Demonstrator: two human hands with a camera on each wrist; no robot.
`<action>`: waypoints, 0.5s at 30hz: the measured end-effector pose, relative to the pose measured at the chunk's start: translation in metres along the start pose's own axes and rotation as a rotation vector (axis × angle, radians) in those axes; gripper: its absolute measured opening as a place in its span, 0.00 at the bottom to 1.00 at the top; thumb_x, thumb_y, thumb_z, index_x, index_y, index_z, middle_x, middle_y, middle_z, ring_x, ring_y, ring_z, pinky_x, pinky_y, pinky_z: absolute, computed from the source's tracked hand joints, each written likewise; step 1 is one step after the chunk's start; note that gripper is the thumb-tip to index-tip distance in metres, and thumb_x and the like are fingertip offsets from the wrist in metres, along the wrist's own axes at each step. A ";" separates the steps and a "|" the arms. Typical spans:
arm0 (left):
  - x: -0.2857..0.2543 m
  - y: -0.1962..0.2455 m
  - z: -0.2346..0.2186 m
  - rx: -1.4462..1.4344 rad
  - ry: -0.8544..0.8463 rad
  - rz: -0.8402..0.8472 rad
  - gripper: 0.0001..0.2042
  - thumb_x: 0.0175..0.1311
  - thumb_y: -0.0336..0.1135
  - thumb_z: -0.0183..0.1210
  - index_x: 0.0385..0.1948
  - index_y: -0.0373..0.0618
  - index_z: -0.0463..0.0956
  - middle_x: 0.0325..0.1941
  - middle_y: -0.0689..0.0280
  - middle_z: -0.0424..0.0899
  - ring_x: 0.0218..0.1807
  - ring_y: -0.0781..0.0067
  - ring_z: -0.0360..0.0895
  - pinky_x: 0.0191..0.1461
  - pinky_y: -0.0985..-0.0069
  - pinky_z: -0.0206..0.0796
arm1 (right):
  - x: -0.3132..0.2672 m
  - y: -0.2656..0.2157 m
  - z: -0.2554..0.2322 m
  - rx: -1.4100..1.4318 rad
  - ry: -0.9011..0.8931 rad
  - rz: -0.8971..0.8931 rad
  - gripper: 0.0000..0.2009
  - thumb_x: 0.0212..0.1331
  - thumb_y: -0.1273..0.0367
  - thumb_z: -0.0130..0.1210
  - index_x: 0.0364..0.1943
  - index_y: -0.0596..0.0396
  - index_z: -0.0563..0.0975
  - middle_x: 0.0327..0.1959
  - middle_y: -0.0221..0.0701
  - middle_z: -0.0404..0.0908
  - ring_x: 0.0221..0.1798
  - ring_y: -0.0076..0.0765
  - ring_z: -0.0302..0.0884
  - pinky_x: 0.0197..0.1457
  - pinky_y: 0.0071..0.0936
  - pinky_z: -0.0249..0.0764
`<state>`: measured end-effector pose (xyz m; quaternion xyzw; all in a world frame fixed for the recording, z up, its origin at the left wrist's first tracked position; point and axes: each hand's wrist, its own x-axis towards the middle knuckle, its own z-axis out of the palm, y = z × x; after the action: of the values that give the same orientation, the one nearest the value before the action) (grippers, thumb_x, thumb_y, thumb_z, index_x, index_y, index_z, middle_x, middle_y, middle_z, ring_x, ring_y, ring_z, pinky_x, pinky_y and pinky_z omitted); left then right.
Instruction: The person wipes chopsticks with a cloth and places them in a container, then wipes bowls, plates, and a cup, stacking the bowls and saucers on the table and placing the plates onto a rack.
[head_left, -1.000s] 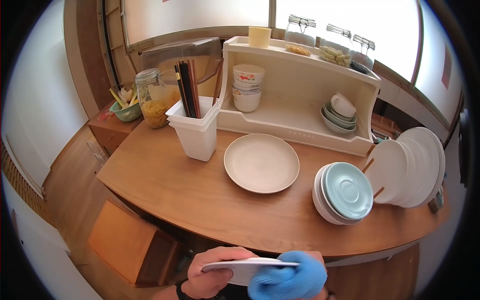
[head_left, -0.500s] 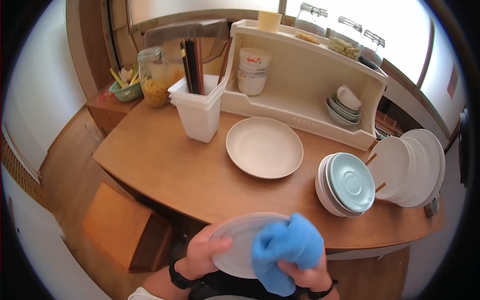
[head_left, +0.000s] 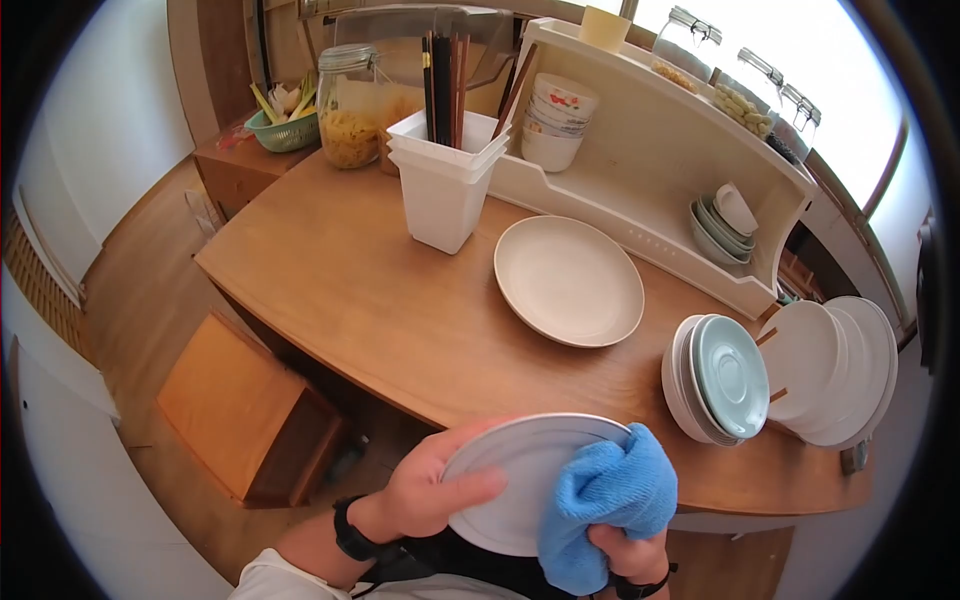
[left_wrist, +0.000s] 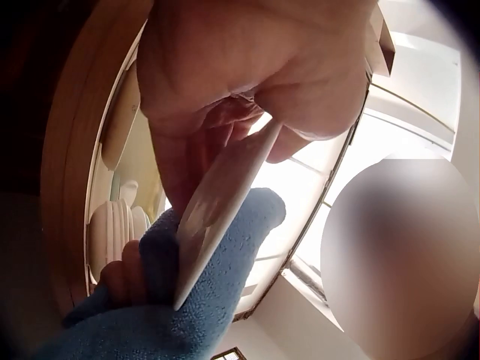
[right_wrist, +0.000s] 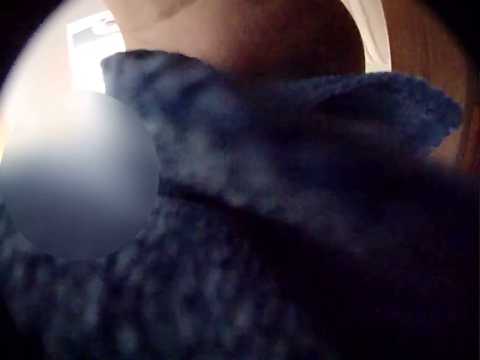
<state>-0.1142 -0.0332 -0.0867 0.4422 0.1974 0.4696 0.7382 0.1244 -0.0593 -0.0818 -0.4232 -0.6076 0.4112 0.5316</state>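
Note:
My left hand (head_left: pixel 425 490) grips a white plate (head_left: pixel 525 490) by its left side, thumb across the face that shows. The plate is tilted up in front of the table's near edge. A blue cloth (head_left: pixel 610 490) is bunched in my right hand (head_left: pixel 637 552) and folds over the plate's right side. In the left wrist view the plate (left_wrist: pixel 229 199) appears nearly edge-on, with the cloth (left_wrist: pixel 225 277) on both of its faces. Dark, blurred cloth (right_wrist: pixel 247 157) fills most of the right wrist view and hides the right fingers there.
A large beige plate (head_left: pixel 570 282) lies on the wooden table (head_left: pixel 340 300). To its right are stacked bowls topped by a pale blue saucer (head_left: pixel 732 378) and white plates (head_left: pixel 810 360) standing upright. Behind are a white chopstick holder (head_left: pixel 442 195) and a cream shelf (head_left: pixel 640 145) with bowls.
The plate has turned from nearly edge-on to showing its face, and the cloth has shifted with it at the right side. The head view has swung, so the table sits higher.

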 end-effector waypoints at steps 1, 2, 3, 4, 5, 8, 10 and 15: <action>0.002 0.000 0.001 -0.193 0.010 -0.089 0.23 0.68 0.35 0.54 0.61 0.32 0.64 0.58 0.56 0.75 0.58 0.71 0.71 0.63 0.72 0.61 | -0.005 0.002 0.005 0.026 0.012 0.004 0.35 0.43 0.58 0.71 0.55 0.63 0.70 0.51 0.38 0.76 0.53 0.35 0.74 0.59 0.34 0.68; 0.002 -0.001 0.005 -0.196 0.009 -0.087 0.23 0.68 0.35 0.54 0.61 0.32 0.64 0.58 0.56 0.75 0.58 0.71 0.71 0.63 0.72 0.61 | -0.015 0.008 0.013 0.070 0.051 0.006 0.36 0.43 0.58 0.71 0.55 0.63 0.69 0.51 0.38 0.76 0.53 0.35 0.74 0.59 0.34 0.68; -0.001 -0.005 0.012 -0.235 0.099 -0.047 0.23 0.68 0.35 0.53 0.60 0.31 0.65 0.56 0.56 0.76 0.56 0.70 0.72 0.62 0.72 0.62 | -0.030 0.015 0.025 0.142 0.107 0.018 0.36 0.44 0.58 0.71 0.56 0.63 0.69 0.52 0.38 0.75 0.53 0.35 0.74 0.59 0.34 0.68; -0.004 -0.013 0.019 -0.271 0.187 -0.008 0.22 0.69 0.36 0.52 0.60 0.30 0.65 0.54 0.56 0.78 0.54 0.70 0.74 0.60 0.72 0.64 | -0.043 0.022 0.040 0.211 0.157 0.034 0.36 0.44 0.58 0.71 0.56 0.63 0.69 0.52 0.38 0.75 0.53 0.35 0.73 0.60 0.34 0.68; -0.014 -0.026 0.028 -0.167 0.254 0.094 0.25 0.67 0.39 0.54 0.60 0.30 0.64 0.55 0.53 0.76 0.56 0.62 0.73 0.61 0.66 0.64 | -0.055 0.028 0.056 0.279 0.199 0.053 0.36 0.44 0.58 0.71 0.56 0.63 0.69 0.52 0.38 0.75 0.54 0.35 0.73 0.60 0.34 0.68; -0.032 -0.052 0.038 -0.247 0.332 0.220 0.33 0.64 0.47 0.57 0.64 0.33 0.57 0.61 0.50 0.70 0.62 0.55 0.69 0.66 0.59 0.60 | -0.065 0.036 0.075 0.359 0.227 0.109 0.37 0.44 0.57 0.70 0.57 0.63 0.68 0.53 0.38 0.75 0.54 0.34 0.73 0.60 0.34 0.67; -0.028 -0.054 0.037 -0.212 0.359 0.252 0.36 0.62 0.47 0.59 0.66 0.34 0.54 0.63 0.50 0.67 0.64 0.56 0.67 0.67 0.59 0.58 | -0.059 0.033 0.063 0.316 0.173 0.108 0.37 0.44 0.57 0.70 0.58 0.63 0.67 0.53 0.38 0.75 0.55 0.34 0.72 0.61 0.34 0.67; -0.025 -0.009 0.020 -0.063 -0.015 0.319 0.32 0.64 0.34 0.56 0.66 0.30 0.53 0.64 0.52 0.68 0.65 0.66 0.65 0.69 0.68 0.54 | -0.011 -0.002 -0.006 0.049 -0.343 0.189 0.39 0.45 0.56 0.69 0.59 0.63 0.66 0.54 0.38 0.74 0.56 0.34 0.72 0.61 0.34 0.67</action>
<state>-0.1077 -0.0660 -0.0869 0.4481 0.1043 0.5837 0.6691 0.1309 -0.0706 -0.0824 -0.3891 -0.6368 0.5398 0.3895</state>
